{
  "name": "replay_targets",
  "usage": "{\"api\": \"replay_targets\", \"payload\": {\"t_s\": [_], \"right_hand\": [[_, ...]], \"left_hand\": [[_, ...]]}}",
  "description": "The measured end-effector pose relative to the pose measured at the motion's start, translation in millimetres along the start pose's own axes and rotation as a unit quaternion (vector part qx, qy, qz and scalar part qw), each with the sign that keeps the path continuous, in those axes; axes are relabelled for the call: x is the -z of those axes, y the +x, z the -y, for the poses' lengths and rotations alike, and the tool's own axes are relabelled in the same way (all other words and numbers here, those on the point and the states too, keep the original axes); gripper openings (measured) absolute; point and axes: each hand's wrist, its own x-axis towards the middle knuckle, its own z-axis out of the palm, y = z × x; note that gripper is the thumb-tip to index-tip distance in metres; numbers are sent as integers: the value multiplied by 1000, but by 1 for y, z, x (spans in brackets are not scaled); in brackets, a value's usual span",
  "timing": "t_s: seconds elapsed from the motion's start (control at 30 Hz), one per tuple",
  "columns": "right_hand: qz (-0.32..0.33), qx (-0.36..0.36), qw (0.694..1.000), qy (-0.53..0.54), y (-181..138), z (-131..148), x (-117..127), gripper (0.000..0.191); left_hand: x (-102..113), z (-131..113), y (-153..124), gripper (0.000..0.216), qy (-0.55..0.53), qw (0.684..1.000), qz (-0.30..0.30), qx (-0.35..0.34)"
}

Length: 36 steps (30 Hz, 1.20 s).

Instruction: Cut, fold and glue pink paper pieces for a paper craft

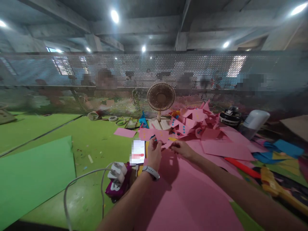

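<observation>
Broad pink paper sheet point(192, 199) lies nearest, below both grips. Left grip point(154, 154) pinches a flat pink paper strip point(162, 135), its long axis running sideways; right grip point(182, 149) curls nearby, whether pressed together I cannot tell.

ceiling lamps point(115, 16) glaring | shadow on pink paper point(194, 199) | edges stretched, blurred

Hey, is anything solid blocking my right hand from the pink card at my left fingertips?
Nothing visible blocks it. Your right hand is just right of the card at your left hand, with only pink paper showing in the gap. Whether the right fingers pinch any of that paper is too small to tell.
</observation>
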Motion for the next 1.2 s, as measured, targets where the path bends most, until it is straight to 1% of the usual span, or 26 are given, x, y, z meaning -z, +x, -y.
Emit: {"api": "replay_targets", "payload": {"t_s": [0.1, 0.2, 0.3, 0.37, 0.57, 0.67, 0.77, 0.87, 1.03, 1.2], "right_hand": [[-22, -14, 999, 41, -21, 3, 10, 26], [-59, -23, 995, 72, -37, 10, 17, 28], [-100, -27, 988, 110, -45, 16, 20, 29], [-114, -27, 985, 123, -47, 19, 19, 29], [-117, -12, 990, 72, -50, 20, 18, 24], [-114, -4, 991, 64, -52, 20, 18, 21], [-111, 10, 993, 43, -54, 22, 18, 19], [-123, 20, 992, 16, -55, 25, 19, 17], [-122, 25, 992, 3, -56, 24, 18, 14], [-145, 56, 987, -41, -56, 21, 17, 13]], "left_hand": [[-4, 3, -7, 36, 11, 999, 32, 23], [-10, 5, -15, 40, 16, 997, 67, 45], [-15, 7, -23, 41, 13, 993, 96, 61], [-18, 7, -27, 42, 8, 992, 108, 68], [-23, 3, -35, 39, -1, 990, 107, 87], [-25, 1, -36, 38, -6, 990, 111, 88], [-26, 2, -35, 38, -6, 991, 110, 82], [-25, 4, -33, 37, -3, 990, 124, 74], [-22, 7, -31, 39, 6, 990, 125, 63], [-21, 11, -29, 37, -6, 991, 127, 49]]}}
